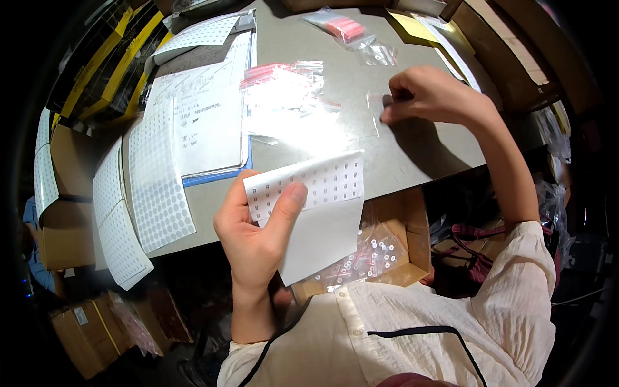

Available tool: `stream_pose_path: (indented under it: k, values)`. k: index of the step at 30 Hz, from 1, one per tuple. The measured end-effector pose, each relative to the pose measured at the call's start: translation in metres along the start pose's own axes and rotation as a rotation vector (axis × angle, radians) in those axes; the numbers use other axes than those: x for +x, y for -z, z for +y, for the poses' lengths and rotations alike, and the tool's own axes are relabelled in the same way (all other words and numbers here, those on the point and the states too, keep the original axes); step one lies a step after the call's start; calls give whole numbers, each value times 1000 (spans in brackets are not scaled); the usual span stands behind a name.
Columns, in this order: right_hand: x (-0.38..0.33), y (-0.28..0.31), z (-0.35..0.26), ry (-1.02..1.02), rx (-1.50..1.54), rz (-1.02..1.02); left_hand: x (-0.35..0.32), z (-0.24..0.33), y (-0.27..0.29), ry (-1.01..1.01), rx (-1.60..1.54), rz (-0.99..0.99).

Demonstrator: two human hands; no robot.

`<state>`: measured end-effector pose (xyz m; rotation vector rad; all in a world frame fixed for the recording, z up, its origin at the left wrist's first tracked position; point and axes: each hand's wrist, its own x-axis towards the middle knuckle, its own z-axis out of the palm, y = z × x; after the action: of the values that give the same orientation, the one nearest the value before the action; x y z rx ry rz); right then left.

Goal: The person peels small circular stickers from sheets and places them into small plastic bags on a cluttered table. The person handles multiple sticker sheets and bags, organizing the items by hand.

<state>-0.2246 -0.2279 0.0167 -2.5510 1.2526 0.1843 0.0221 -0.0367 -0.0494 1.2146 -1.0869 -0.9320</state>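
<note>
The label sheet [325, 184] is in the left hand [255, 222], gripped near its left edge with the thumb pressed flat over the printed rows and the fingers behind; its printed part lies uppermost, and a plain white part hangs below it, over the near edge of the grey table [284, 39]. The right hand [425, 97] is up and to the right of the sheet, well apart from it, its fingers curled in toward the thumb at a small clear bag [372, 115] on the tabletop; whether the fingertips pinch the bag or only touch it, I cannot tell. The small bag lies just left of those fingertips, beyond the sheet's upper edge. Farther left is a pile of red-edged bags [274, 76], beside a clipboard [216, 177] with papers. Below the sheet's right side, a cardboard box [416, 238] holds clear bags of white rings [371, 258]
</note>
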Motion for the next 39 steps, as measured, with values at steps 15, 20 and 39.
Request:
stream_pose_path:
  k: [15,20,39]
  values:
    - [16,-5,35,129,356,196,-3,-1,1,-32,-26,31]
    - [26,-4,29,-4,658,176,-1,-5,0,-75,-75,54]
    - [45,4,39,84,111,270,-3,-1,2,-50,-41,33]
